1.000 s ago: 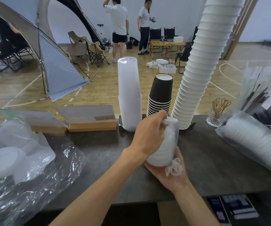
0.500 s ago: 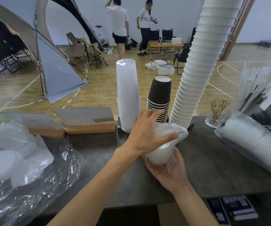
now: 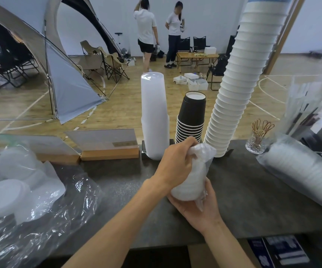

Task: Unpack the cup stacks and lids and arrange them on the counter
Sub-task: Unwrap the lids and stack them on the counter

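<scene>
At frame centre, the left hand (image 3: 177,161) clenches the bunched top of the plastic-wrapped lid stack (image 3: 191,180), while the right hand (image 3: 197,207) cups its bottom, fingers curled round it.

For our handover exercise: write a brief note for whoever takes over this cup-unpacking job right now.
Left hand grips the bunched top of the clear plastic wrap on a short white lid stack; right hand cups its base.
Done: frosted plastic cup stack, black paper cup stack and tall white paper cup stack stand at the dark counter's back edge.
Left: unwrap the held stack, then the bagged white stack lying right and bagged lids left.
</scene>
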A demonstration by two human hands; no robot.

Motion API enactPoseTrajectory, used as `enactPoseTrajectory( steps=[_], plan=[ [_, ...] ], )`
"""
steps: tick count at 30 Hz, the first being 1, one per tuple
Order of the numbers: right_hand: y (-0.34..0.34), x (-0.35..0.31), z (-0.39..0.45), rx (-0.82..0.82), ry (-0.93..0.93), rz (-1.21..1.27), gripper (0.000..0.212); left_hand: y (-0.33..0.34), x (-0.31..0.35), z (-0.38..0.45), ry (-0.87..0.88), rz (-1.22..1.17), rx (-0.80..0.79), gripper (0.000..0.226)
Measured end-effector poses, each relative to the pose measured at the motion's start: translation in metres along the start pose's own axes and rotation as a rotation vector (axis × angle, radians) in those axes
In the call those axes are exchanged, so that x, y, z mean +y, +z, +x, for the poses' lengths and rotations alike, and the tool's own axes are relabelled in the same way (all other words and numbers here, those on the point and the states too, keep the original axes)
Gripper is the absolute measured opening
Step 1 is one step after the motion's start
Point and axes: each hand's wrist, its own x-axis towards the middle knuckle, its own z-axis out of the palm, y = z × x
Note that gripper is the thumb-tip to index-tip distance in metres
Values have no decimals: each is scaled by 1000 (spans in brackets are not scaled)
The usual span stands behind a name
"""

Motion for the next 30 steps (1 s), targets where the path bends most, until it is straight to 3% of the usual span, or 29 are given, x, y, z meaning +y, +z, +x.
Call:
enactPoseTrajectory(
  steps=[6, 13, 16, 18, 23, 30],
  plan=[
    [3, -6, 3, -5, -72, -38, 51, 7, 1, 1, 2, 21, 27, 17],
    [3, -6, -1, -24, -27, -62, 48, 3, -1, 4, -30, -9, 77, 8],
    [2, -7, 0, -23, -52, -14, 50, -4, -4, 2, -85, 35, -14, 52],
    [3, -8, 3, -7, -70, 18, 52, -8, -6, -1, -137, 45, -90, 62],
    [4, -2, 9, -8, -83, 27, 51, -2, -6, -11, -95, -152, -49, 24],
    [-6, 3, 11, -51, -40, -56, 58, -5, -2, -8, -27, -63, 78, 22]
  ],
)
